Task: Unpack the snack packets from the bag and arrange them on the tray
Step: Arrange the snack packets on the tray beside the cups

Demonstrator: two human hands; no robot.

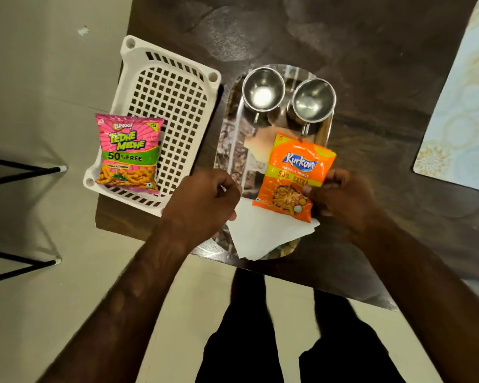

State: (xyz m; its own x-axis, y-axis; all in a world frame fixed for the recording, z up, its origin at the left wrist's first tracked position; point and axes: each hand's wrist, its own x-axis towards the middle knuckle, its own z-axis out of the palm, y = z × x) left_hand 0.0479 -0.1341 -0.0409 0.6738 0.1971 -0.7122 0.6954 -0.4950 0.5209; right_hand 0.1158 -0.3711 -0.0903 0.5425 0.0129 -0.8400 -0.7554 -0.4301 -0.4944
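Note:
An orange Kurkure packet [293, 172] is held over the near half of a shiny steel tray [227, 150], with my right hand [343, 200] gripping its right edge. My left hand [205, 200] hovers curled over the tray's near left rim, fingers closed with nothing visible in them. A pink Bingo Tedhe Medhe packet [129, 153] lies on the near left corner of a white perforated plastic basket tray [172, 106]. White folded paper [266, 233] lies on the steel tray under the orange packet.
Two steel cups [263, 89] [313, 100] stand at the far end of the steel tray. A patterned mat [459, 111] lies at the right of the dark table [371, 51]. The table's near edge is just below the tray. Black stool legs [22, 172] stand on the floor, left.

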